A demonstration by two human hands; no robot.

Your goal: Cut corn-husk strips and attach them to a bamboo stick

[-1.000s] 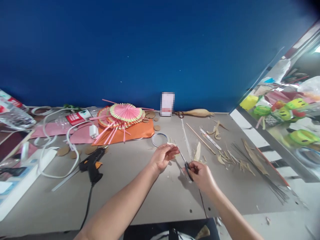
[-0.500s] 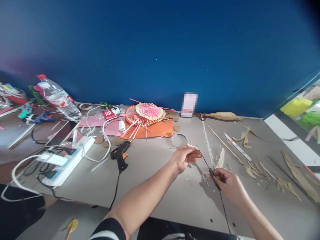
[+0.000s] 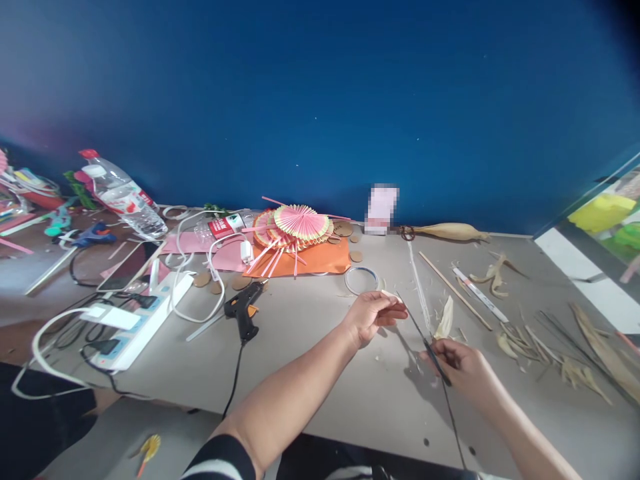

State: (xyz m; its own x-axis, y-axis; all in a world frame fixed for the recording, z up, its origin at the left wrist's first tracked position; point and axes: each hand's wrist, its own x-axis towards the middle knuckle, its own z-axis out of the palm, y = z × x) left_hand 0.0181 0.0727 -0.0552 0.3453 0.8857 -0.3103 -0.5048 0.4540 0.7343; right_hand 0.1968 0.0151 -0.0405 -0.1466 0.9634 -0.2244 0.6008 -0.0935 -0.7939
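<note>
My left hand [image 3: 373, 317] is raised over the table, thumb and fingers pinched together on a small pale piece of dried husk [image 3: 388, 295], mostly hidden by the fingers. To its lower right, my right hand [image 3: 457, 360] grips a slim dark pointed tool [image 3: 434, 353]. The tool slants up and left, its thin tip close beside the left fingertips; its exact kind does not show. Just beyond the right fingers, a pale husk piece [image 3: 444, 319] lies on the table. A clear ring-shaped roll [image 3: 361, 281] lies behind my left hand.
A black glue gun [image 3: 244, 312] and a white power strip [image 3: 145, 327] with cables lie left. Folded paper fans [image 3: 302, 222] rest on orange paper [image 3: 327, 259] at the back. Husk scraps [image 3: 575, 373], a wooden stick [image 3: 455, 290] and a husk bundle [image 3: 453, 231] lie right.
The whole view has shifted slightly to the right. Both hands keep nearly the same pose, with the husk piece and the dark tool still in them.
</note>
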